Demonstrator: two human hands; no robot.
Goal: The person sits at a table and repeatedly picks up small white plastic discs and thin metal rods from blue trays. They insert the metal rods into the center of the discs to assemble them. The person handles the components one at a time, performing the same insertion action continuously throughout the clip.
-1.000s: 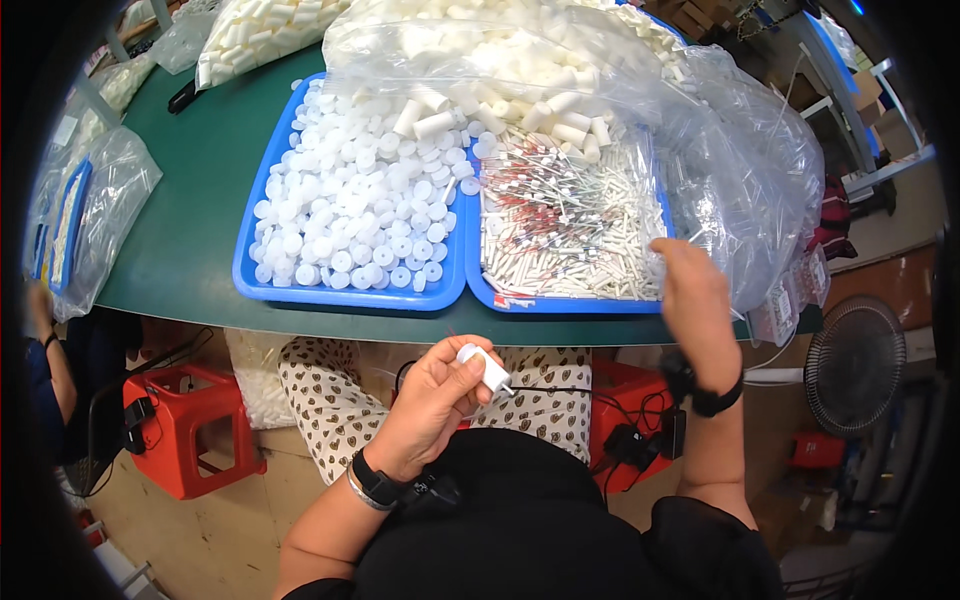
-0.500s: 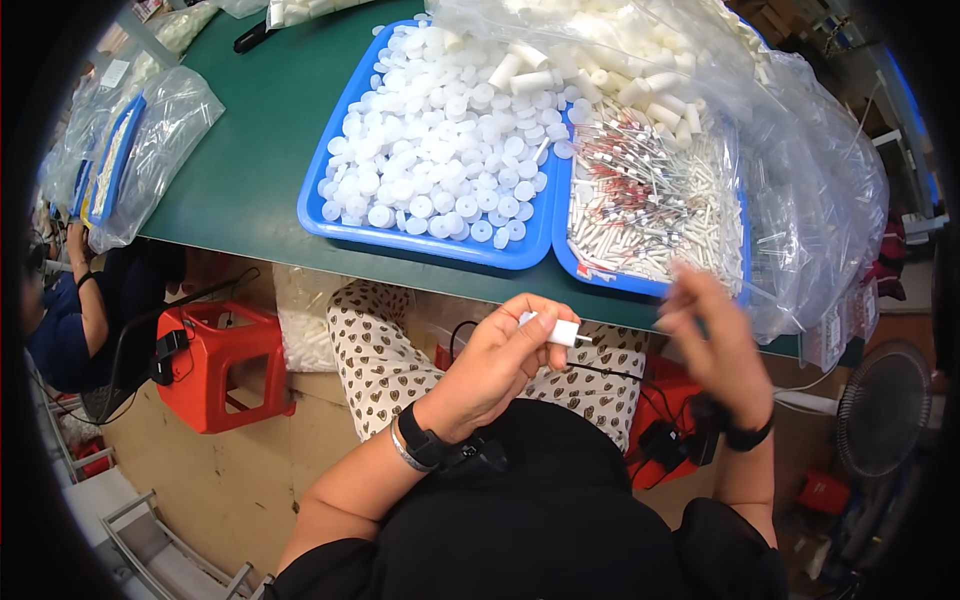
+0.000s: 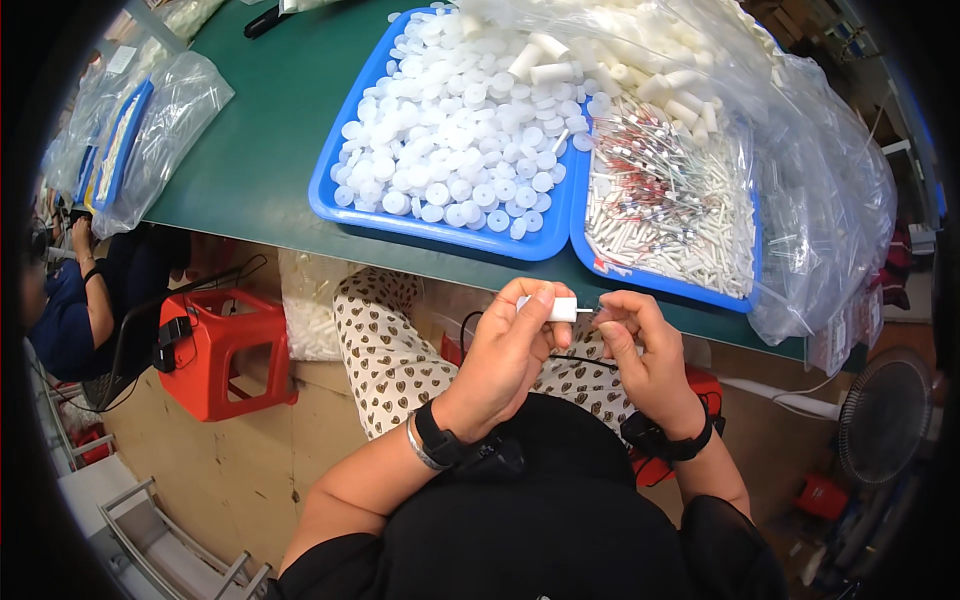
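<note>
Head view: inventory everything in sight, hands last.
Table: one, green, upper frame
Front trays: two, blue, on table
Discs: many, translucent white, left tray
Thin parts: many, white, red, silver, right tray
Thick cylinders: many, cream, beyond thin parts
Plastic bags: several, clear, both sides
Marker: one, black, table's far left
Stool: at least one, red, floor left
Fan: one, grey, far right
Co-worker: one, navy clothing, far left
White piece: one, white, centre
Left hand: one, bare, holding white piece
Right hand: one, bare, beside piece's pin

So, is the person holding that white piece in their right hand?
No, the white piece is pinched in the left hand, its thin pin pointing toward the right hand.
</note>
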